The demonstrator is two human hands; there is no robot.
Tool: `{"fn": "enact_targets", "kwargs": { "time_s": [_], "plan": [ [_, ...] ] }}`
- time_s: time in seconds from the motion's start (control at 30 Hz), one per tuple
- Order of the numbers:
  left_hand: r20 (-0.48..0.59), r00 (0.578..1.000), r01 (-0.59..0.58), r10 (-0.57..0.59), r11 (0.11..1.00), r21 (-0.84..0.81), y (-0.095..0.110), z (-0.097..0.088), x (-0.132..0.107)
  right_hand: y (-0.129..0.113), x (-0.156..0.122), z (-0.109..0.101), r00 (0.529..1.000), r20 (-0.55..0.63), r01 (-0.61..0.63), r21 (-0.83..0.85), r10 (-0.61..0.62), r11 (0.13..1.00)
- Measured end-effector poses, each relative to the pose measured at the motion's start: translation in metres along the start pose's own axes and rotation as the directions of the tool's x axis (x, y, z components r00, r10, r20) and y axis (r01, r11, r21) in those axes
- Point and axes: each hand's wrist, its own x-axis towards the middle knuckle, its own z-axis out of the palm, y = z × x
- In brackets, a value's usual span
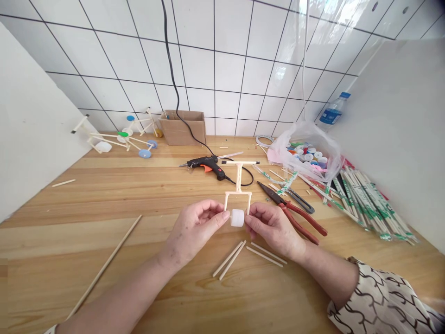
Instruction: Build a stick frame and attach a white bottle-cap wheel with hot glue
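Note:
Between my two hands is a small wooden stick frame (238,178), a fork shape with a crossbar on top whose ends are dark. A white bottle-cap wheel (237,218) sits between the fork's two legs. My left hand (194,227) pinches the lower end of the left leg with thumb and fingers. On the other side, my right hand (273,227) pinches the right leg's lower end. Below the hands, several short cut sticks (231,260) lie on the wooden table (167,297).
Behind the frame lies a black glue gun (208,164) with its cord. Red-handled pliers (295,215) and a utility knife (301,202) rest at right, near wrapped chopsticks (375,199) and a bag of bottle caps (306,150). Stick models (121,137), a cardboard box (183,127) and a bottle (333,111) stand behind.

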Motion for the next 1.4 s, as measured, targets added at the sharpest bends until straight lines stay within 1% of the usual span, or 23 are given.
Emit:
{"fn": "enact_targets", "kwargs": {
  "time_s": [0.17, 0.3, 0.37, 0.53, 0.7, 0.83, 1.0, 1.2, 1.4],
  "plan": [
    [-0.007, 1.000, -0.003, 0.004, 0.991, 0.135, 0.005, 0.000, 0.000, 0.000, 0.001, -0.001, 1.000, -0.004, -0.004, -0.001, 0.004, 1.000],
    [0.002, 0.999, -0.053, 0.054, 0.981, 0.184, 0.009, 0.001, -0.002, 0.000, 0.001, -0.001, 1.000, -0.004, -0.014, -0.007, 0.014, 1.000],
    [0.013, 0.999, -0.052, 0.051, 0.980, 0.190, 0.009, 0.000, -0.002, 0.000, 0.001, -0.001, 1.000, -0.005, -0.012, -0.015, 0.012, 1.000],
    [0.058, 0.998, 0.002, -0.008, 0.993, 0.119, 0.003, -0.002, 0.001, 0.001, 0.001, -0.002, 1.000, 0.001, -0.011, -0.002, 0.011, 1.000],
    [0.069, 0.997, 0.028, -0.030, 0.999, 0.034, -0.003, -0.002, 0.003, 0.000, 0.001, -0.003, 1.000, 0.007, -0.006, -0.008, 0.006, 1.000],
    [0.079, 0.996, 0.029, -0.031, 0.999, 0.024, -0.004, -0.002, 0.003, 0.000, 0.001, -0.004, 1.000, 0.023, -0.005, -0.013, 0.005, 1.000],
    [0.093, 0.995, 0.027, -0.026, 1.000, -0.006, -0.005, -0.002, 0.003, -0.001, 0.001, -0.004, 0.999, 0.034, -0.001, -0.022, 0.001, 1.000],
    [0.087, 0.995, 0.063, -0.055, 0.994, -0.093, -0.002, 0.000, 0.003, -0.005, 0.001, -0.005, 1.000, 0.027, -0.005, -0.033, 0.006, 0.999],
    [0.075, 0.995, 0.079, -0.069, 0.988, -0.135, 0.000, 0.002, 0.002, -0.009, 0.001, -0.006, 0.999, 0.038, 0.001, -0.115, 0.004, 0.993]
  ]
}}
